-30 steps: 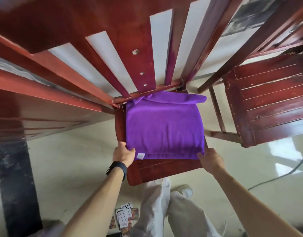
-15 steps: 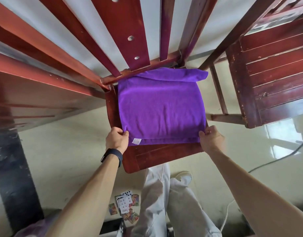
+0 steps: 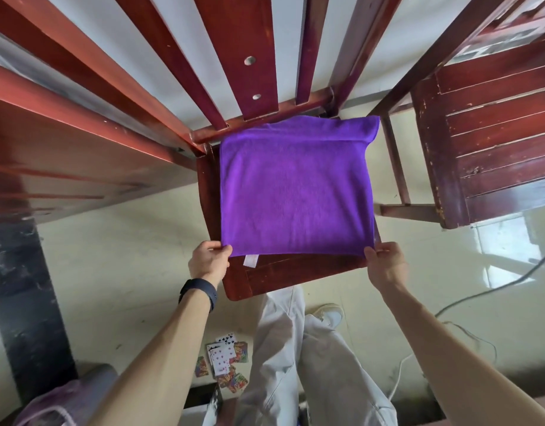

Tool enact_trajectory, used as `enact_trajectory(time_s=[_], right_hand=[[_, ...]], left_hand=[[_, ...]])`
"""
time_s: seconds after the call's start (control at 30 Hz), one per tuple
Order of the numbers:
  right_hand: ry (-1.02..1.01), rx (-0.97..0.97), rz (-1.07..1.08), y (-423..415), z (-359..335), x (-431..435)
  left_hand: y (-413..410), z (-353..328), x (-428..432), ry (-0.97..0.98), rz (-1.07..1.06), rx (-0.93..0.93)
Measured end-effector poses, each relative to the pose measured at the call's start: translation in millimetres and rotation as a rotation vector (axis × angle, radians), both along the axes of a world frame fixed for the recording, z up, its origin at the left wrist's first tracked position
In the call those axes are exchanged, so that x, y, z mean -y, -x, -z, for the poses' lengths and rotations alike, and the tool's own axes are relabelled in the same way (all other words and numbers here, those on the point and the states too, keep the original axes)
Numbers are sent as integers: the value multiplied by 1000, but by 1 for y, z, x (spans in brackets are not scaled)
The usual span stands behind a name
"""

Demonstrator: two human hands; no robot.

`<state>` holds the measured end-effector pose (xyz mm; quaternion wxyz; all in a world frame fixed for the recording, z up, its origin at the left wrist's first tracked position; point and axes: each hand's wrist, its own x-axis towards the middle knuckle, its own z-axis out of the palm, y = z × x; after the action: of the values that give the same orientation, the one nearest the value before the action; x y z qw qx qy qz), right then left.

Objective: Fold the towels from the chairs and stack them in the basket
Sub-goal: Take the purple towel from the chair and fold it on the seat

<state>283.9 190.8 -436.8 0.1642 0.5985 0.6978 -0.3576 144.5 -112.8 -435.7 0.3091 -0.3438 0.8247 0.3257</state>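
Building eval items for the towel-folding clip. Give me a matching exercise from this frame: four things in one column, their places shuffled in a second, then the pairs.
Things
1. purple terry towel
2. black wristband
3. scattered playing cards
4. small white fabric tag

Places
A. on the pale floor
B. lying on the dark red wooden chair seat
C. around the left wrist
D. at the towel's near edge, beside the left hand

Pairs: 1-B, 2-C, 3-A, 4-D
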Motion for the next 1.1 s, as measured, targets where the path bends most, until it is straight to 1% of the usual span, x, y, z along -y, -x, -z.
enact_trajectory(time_s=[0.1, 0.2, 0.3, 0.5, 0.63, 0.73, 0.83, 0.97, 1.1], right_hand=[[1, 8, -6, 0, 15, 1], [-21, 0, -32, 0, 18, 2], [-58, -29, -85, -5, 24, 1], [-23, 43, -142, 3, 25, 1], [-16, 20, -154, 1, 20, 0], [38, -1, -172, -3, 12, -2], [125, -41, 34, 2, 2, -8], [347, -157, 265, -1, -21, -25], [393, -321, 416, -4, -92, -45]], left_hand=[[-2, 18, -1, 78, 85, -33], [-1, 18, -8, 169, 133, -31], [-2, 14, -13, 205, 164, 13], [2, 19, -14, 251, 330, 76], [4, 17, -17, 201, 284, 115], [1, 9, -14, 70, 152, 96], [4, -9, -6, -52, 33, 64], [9, -43, -1, -135, 5, 55], [13, -100, -25, -256, -77, 34]])
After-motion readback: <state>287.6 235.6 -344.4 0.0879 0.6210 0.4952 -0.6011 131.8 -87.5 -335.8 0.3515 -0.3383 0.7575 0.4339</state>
